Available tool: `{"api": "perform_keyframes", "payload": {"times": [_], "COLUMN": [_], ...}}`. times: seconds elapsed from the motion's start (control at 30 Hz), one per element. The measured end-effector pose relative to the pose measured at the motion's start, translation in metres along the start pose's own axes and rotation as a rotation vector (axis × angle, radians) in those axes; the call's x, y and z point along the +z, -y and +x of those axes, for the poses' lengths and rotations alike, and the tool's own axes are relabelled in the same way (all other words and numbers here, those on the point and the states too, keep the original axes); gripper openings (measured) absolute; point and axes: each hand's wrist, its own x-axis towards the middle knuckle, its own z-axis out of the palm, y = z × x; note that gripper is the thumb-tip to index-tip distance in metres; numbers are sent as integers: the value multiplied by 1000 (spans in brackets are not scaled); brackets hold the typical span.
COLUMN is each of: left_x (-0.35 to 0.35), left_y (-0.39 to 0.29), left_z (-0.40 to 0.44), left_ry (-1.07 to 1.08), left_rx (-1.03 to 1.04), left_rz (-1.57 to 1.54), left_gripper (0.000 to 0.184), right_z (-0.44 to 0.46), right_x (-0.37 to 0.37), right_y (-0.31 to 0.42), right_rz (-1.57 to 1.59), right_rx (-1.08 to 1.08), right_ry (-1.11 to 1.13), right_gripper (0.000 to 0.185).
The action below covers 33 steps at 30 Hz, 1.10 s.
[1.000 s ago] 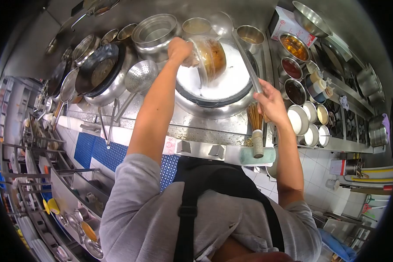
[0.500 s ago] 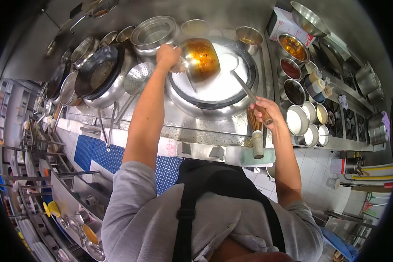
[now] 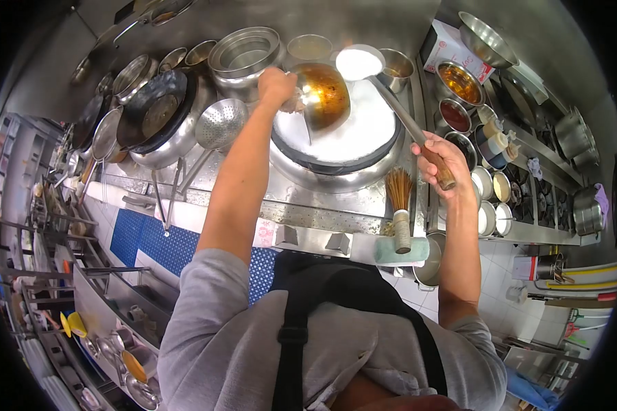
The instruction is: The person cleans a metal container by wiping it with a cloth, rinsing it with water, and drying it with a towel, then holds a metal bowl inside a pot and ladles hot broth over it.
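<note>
My left hand (image 3: 277, 89) is closed on a crumpled cloth (image 3: 293, 104) at the near edge of a tilted wok (image 3: 328, 94) with a shiny amber-brown surface. The wok hangs over a round burner with a black rim (image 3: 308, 159), whose middle is bright white; I cannot tell glare from contents. My right hand (image 3: 444, 166) grips the wooden handle of a ladle (image 3: 410, 122). The ladle's bowl lies beyond the wok's right side and looks bright white inside. Below and left of that hand, a bamboo brush (image 3: 401, 219) lies with its bristles pointing away.
A perforated skimmer (image 3: 221, 125) and a black wok (image 3: 159, 113) stand to the left. Stacked pans (image 3: 245, 55) sit behind. On the right are a bowl of orange liquid (image 3: 461, 81), sauce bottles (image 3: 492, 145) and several seasoning containers. A green cloth (image 3: 392, 253) lies at the front edge.
My right hand has shifted right, and the ladle's bowl has risen from over the white area to beside the wok's far side. My left hand still holds the tilted wok, slightly farther right.
</note>
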Motion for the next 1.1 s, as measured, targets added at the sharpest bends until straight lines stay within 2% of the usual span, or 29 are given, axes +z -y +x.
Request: {"api": "perform_keyframes", "payload": {"times": [0.33,0.43,0.6,0.83,0.93,0.97,1.07,1.1], "left_x": [9,15,10,-8,0,-3,-8,-5], "left_y": [-10,-2,-9,-11,1,-1,-3,1], "left_z": [4,13,6,1,6,4,-2,1], "left_ry": [-20,-30,-25,98,51,58,61,46], "left_rx": [-8,45,-31,-65,-35,-42,-53,-48], "left_rz": [-25,16,12,21,31,25,27,38], "left_gripper": [43,44,44,48,49,50,51,51], "right_z": [-17,-20,-36,0,14,22,21,23], "right_x": [28,33,48,-8,-30,-50,-59,-60], "right_y": [-7,-16,-22,-68,-91,-111,-117,-118], "right_rz": [-194,-295,-486,-793,-1024,-1059,-852,-682], "right_rx": [-72,-97,-103,-182,-137,-264,-24,18], "right_ry": [-11,-35,-92,-271,-367,-379,-289,-242], "right_gripper": [47,49,51,56,58,56,57,54]}}
